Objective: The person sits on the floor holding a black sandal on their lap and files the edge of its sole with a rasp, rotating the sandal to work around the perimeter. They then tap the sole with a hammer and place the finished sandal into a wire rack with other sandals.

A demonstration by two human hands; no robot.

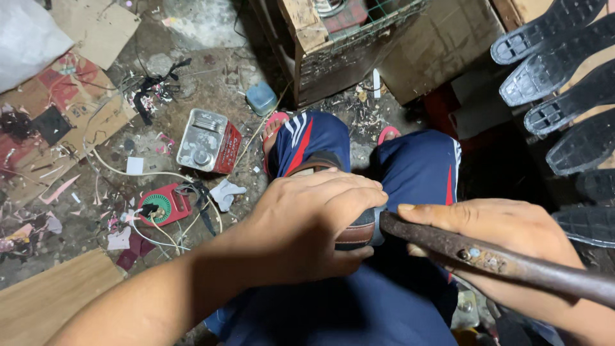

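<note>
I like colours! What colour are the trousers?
Dark blue trousers with red and white stripes, seen in the head view.

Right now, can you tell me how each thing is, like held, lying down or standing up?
left hand: closed over the sandal, gripping it
sandal: held on the lap, mostly hidden
right hand: wrapped around the metal tool
metal tool: rusty, tip touching the sandal
shoe soles: lined up in a row, treads showing
red tin: lying on its side on the floor
</note>
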